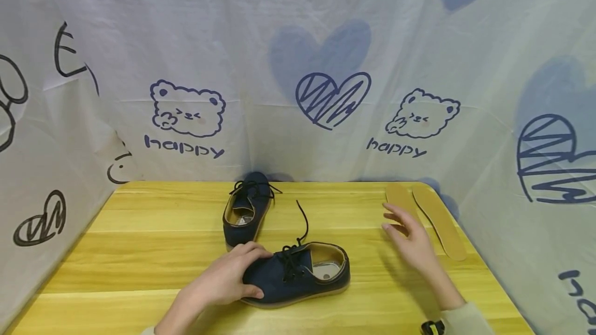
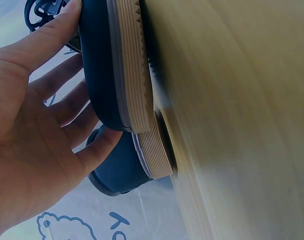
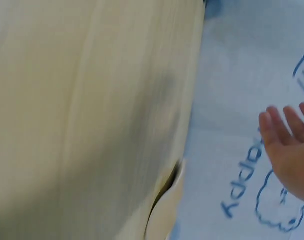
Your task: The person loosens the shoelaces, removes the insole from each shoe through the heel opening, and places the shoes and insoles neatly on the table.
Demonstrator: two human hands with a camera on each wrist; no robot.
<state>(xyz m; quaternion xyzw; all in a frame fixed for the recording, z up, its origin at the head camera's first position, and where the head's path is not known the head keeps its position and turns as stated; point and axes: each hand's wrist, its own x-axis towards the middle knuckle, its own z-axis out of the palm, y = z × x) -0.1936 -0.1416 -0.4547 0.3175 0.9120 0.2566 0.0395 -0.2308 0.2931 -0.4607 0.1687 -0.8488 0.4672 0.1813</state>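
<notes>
My left hand (image 1: 225, 278) grips the toe of a navy lace-up shoe (image 1: 298, 286) lying on its sole with the toe to the left. The thumb is on the near side and the fingers on the far side. Its black lace (image 1: 289, 262) is loose, with one end trailing toward the back. In the left wrist view the shoe's ribbed tan sole (image 2: 134, 70) shows against the table. Over the table's right side hangs my right hand (image 1: 412, 244), fingers slightly bent and holding nothing. Nearest to it are two tan insoles; one insole (image 1: 400, 195) is partly hidden behind the hand, the other insole (image 1: 440, 221) lies farther right.
A matching navy shoe (image 1: 233, 234) stands behind the held one, toe toward the back, its laces tied. The yellow wood-grain table (image 1: 139, 252) meets a white printed cloth (image 1: 261, 133) at the back and sides.
</notes>
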